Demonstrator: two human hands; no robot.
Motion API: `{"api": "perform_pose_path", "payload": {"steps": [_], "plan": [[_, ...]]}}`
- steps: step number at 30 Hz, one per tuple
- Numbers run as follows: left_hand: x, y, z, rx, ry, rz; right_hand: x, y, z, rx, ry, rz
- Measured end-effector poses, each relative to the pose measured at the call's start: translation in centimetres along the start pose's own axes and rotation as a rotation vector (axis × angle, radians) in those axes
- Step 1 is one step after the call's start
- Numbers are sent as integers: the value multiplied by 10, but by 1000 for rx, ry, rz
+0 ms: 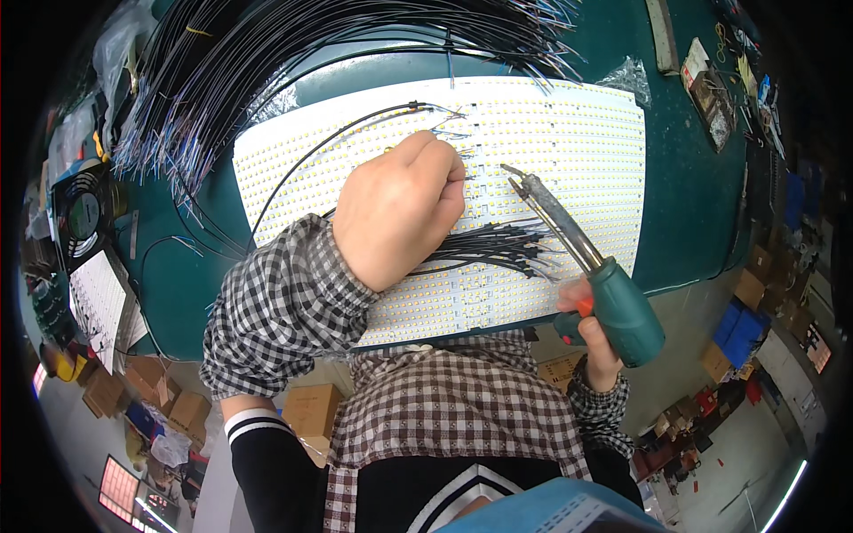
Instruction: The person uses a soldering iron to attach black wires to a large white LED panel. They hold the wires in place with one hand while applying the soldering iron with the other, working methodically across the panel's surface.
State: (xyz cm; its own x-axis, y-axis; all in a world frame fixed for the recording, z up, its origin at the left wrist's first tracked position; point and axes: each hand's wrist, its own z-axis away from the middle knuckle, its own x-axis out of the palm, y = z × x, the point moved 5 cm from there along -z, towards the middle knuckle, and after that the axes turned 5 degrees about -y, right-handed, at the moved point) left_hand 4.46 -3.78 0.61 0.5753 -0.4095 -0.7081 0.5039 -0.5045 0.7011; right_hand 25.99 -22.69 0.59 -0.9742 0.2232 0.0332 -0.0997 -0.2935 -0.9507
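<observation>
My left hand (400, 204) is closed above the white LED board (586, 133), its fingers curled down in a pinch. A black cable seems to be in it, though the fist covers most of it; thin wire ends show beside the fingertips. My right hand (601, 354) is wrapped around the green handle of a soldering gun (626, 311). Its metal tip points up and left over the board, right of my left hand, apart from the wires. A bundle of short black cables (498, 244) with stripped ends lies across the board below my left hand. One longer cable (329, 138) arches over the board's left part.
A large heap of black cables (293, 35) with bared ends spreads along the table's far side. At the left stand a black fan (84, 209) and a stack of white sheets (102, 302). A small worn block (711, 107) and tools lie at the far right. Cardboard boxes (311, 413) are on the floor.
</observation>
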Motion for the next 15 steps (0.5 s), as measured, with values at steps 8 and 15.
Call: {"api": "perform_pose_path", "payload": {"steps": [8,15], "plan": [[-2,-2,-2,7,-43,10,-4,6,2,-28,-92,249],[-2,-2,-2,7,-33,21,-4,8,4,-6,-108,329]]}}
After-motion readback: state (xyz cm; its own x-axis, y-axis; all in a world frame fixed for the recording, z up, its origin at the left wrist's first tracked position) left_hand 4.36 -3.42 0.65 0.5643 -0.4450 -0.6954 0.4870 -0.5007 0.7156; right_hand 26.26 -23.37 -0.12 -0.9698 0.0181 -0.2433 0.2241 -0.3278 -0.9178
